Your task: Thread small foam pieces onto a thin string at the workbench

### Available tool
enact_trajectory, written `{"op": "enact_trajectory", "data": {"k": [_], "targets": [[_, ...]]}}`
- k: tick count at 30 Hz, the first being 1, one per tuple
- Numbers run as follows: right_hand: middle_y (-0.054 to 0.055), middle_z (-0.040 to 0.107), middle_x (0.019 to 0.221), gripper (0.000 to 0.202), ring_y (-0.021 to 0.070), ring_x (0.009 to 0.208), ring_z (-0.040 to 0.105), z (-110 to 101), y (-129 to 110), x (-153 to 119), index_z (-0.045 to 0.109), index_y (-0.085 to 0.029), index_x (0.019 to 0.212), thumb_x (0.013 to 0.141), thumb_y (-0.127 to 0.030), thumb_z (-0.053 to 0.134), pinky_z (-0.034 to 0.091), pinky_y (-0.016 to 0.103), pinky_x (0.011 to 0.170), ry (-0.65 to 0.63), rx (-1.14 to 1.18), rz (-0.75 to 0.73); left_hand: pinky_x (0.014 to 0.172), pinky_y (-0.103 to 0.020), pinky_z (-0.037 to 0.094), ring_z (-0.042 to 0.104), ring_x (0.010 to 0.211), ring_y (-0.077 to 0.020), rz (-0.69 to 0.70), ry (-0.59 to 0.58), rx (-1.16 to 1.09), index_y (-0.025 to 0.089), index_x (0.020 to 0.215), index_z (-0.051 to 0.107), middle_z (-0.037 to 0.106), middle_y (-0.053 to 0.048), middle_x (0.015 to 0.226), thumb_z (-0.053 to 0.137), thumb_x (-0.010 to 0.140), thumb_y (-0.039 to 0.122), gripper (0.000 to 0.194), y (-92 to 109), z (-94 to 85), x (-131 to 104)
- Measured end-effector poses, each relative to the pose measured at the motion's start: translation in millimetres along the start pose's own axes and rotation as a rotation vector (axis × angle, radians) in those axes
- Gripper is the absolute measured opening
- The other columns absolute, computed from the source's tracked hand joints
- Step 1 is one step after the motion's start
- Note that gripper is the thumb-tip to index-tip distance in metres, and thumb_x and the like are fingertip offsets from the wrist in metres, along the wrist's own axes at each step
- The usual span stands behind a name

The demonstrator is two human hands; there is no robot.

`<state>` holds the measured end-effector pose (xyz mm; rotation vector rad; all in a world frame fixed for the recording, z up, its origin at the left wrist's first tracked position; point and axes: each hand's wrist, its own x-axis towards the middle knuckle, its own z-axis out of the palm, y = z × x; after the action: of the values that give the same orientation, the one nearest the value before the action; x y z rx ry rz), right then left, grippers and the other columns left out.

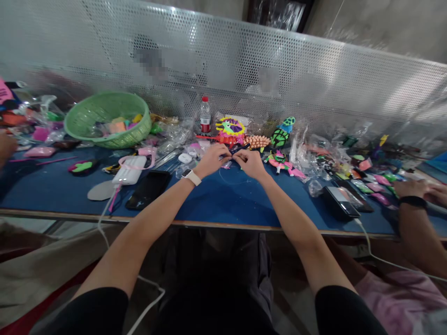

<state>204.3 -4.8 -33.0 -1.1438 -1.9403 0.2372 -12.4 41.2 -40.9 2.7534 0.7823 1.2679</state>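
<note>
Above the middle of the blue table (230, 204), my left hand (213, 160) and my right hand (250, 163) meet fingertip to fingertip. Both are closed in a pinch on something small and dark, too small to name. A thin clear thread loops on the table just below them. Right behind my hands stand a yellow and purple clay figure (231, 125) and an orange spiky piece (256, 141). A green and black turtle-like figure (280, 137) is farther right, with a pink and green figure (280, 161) in front of it.
A green basket (108, 139) with colourful pieces sits at the left. Nearer are a white power bank (129, 170) and a black phone (148, 190). A bottle (205, 116) stands behind. At right lie a black device (340, 203), plastic bags and another person's hands (415, 188).
</note>
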Motion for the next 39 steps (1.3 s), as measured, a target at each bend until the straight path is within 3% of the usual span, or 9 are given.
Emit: {"op": "enact_trajectory", "data": {"k": [9,17,20,23,27,30,33,36,39], "targets": [[-0.005,0.050,0.056,0.016,0.0143,0.058,0.047,-5,2,-1,0.083,-0.024,0.090,0.099,-0.033,0.073,0.037,0.031,0.068,-0.067,-0.039,-0.060,0.080,-0.033,0.062,0.076,0.082,-0.0183,-0.180,-0.150,-0.384,0.021,0.092,0.082,0.084,-0.007,0.090,0.077,0.096,0.032,0.013,-15,-2.2,0],[-0.006,0.047,0.054,0.022,0.0144,0.056,0.043,-2,9,5,0.079,-0.022,0.082,0.097,-0.036,0.073,0.036,0.032,0.065,0.042,-0.021,0.053,0.102,-0.046,0.057,0.072,0.107,-0.0271,-0.022,0.024,0.161,0.020,0.103,0.078,0.079,-0.010,0.109,0.073,0.101,0.027,0.009,3,5.7,-2],[-0.006,0.044,0.052,0.023,0.0139,0.053,0.041,-4,15,7,0.077,-0.022,0.079,0.096,-0.037,0.072,0.035,0.032,0.063,0.104,0.012,0.111,0.104,-0.047,0.054,0.069,0.106,-0.0288,0.002,0.018,0.299,0.020,0.097,0.073,0.075,-0.010,0.105,0.070,0.103,0.025,0.009,6,-8.7,4],[-0.005,0.045,0.051,0.025,0.0143,0.052,0.040,-5,17,6,0.075,-0.022,0.077,0.095,-0.038,0.070,0.034,0.032,0.062,0.148,0.030,0.125,0.099,-0.043,0.053,0.069,0.099,-0.0270,-0.065,-0.029,0.308,0.021,0.091,0.069,0.073,-0.008,0.098,0.067,0.106,0.027,0.017,6,-39.8,-4],[-0.003,0.047,0.052,0.033,0.0157,0.053,0.041,-5,17,5,0.075,-0.022,0.078,0.097,-0.047,0.067,0.035,0.033,0.061,0.194,0.014,0.074,0.092,-0.040,0.055,0.069,0.090,-0.0262,-0.221,-0.063,0.345,0.023,0.086,0.067,0.073,-0.006,0.091,0.061,0.109,0.036,0.027,27,-92.5,-62],[-0.003,0.047,0.052,0.037,0.0158,0.053,0.041,-3,17,4,0.075,-0.022,0.078,0.099,-0.052,0.065,0.036,0.033,0.062,0.204,-0.022,0.046,0.098,-0.047,0.055,0.072,0.103,-0.0327,-0.458,0.074,0.487,0.024,0.097,0.069,0.076,-0.010,0.104,0.055,0.108,0.034,0.020,59,-122.4,-131],[-0.003,0.046,0.052,0.039,0.0161,0.053,0.041,0,18,3,0.074,-0.023,0.078,0.100,-0.053,0.064,0.037,0.033,0.062,0.195,-0.048,0.025,0.104,-0.060,0.053,0.070,0.115,-0.0435,-0.676,0.195,0.596,0.022,0.117,0.069,0.077,-0.017,0.115,0.055,0.104,0.036,0.024,89,-136.7,-190],[-0.003,0.045,0.052,0.039,0.0163,0.053,0.042,3,19,2,0.073,-0.023,0.078,0.101,-0.054,0.064,0.037,0.033,0.062,0.192,-0.061,0.016,0.110,-0.066,0.051,0.067,0.125,-0.0476,-0.805,0.232,0.606,0.022,0.124,0.067,0.076,-0.019,0.124,0.056,0.100,0.041,0.032,98,-141.9,-218],[-0.003,0.046,0.053,0.036,0.0159,0.054,0.043,6,18,-1,0.075,-0.023,0.081,0.100,-0.051,0.064,0.036,0.032,0.063,0.178,-0.086,0.008,0.113,-0.062,0.054,0.069,0.127,-0.0433,-0.882,0.285,0.465,0.022,0.125,0.063,0.074,-0.018,0.129,0.065,0.093,0.048,0.041,83,-147.8,-220]]}}
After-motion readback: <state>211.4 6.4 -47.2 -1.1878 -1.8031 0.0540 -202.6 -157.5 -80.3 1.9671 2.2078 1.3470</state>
